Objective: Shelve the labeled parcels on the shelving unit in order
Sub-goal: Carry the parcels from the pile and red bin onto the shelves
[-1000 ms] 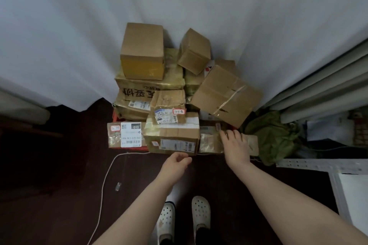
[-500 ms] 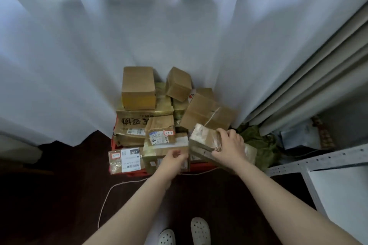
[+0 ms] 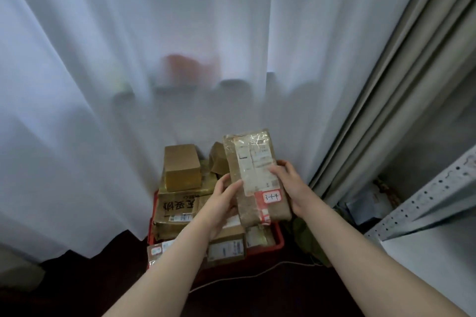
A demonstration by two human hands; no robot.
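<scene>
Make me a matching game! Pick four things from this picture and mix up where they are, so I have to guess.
Things:
1. parcel
2. plain box
3. red crate
4. shelf

Places:
A. at the right edge of the picture
B. held up between the left hand and the right hand
C. on top of the pile
D. underneath the pile

Pairs: 1-B, 2-C, 3-D, 4-A

brown parcel [image 3: 253, 183], red crate [image 3: 279, 240], white curtain [image 3: 128, 59]
</scene>
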